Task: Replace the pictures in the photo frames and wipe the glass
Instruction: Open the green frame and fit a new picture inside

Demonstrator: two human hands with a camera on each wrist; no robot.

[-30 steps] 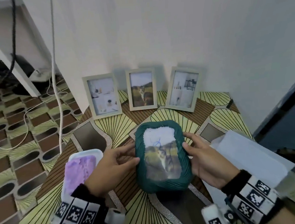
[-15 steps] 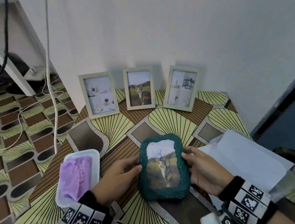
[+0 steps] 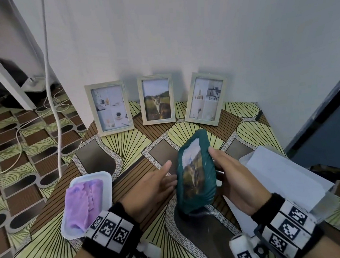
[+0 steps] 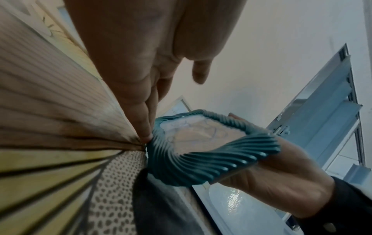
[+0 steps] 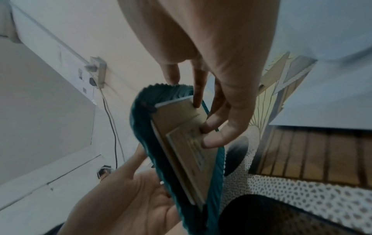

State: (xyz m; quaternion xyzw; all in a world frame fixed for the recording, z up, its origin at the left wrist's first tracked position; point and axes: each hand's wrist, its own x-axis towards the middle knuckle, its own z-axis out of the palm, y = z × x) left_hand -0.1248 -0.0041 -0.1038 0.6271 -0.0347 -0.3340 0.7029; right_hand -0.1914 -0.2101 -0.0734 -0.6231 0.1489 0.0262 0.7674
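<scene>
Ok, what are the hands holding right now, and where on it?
The green frame, stood on edge on the table. The right hand grips its right side, thumb on the front rim, fingers on the back panel. The left hand touches its left edge with straight fingers.

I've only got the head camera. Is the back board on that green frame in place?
Observer: Yes. The right wrist view shows a tan backing board seated in the green frame.
Operator: Where are the right fingers?
Observer: The right hand has its fingers curled onto the board, at a raised panel.
Operator: And the left hand?
Observer: In the left wrist view the left hand has straight fingers, and one fingertip touches the frame's ribbed rim.
</scene>
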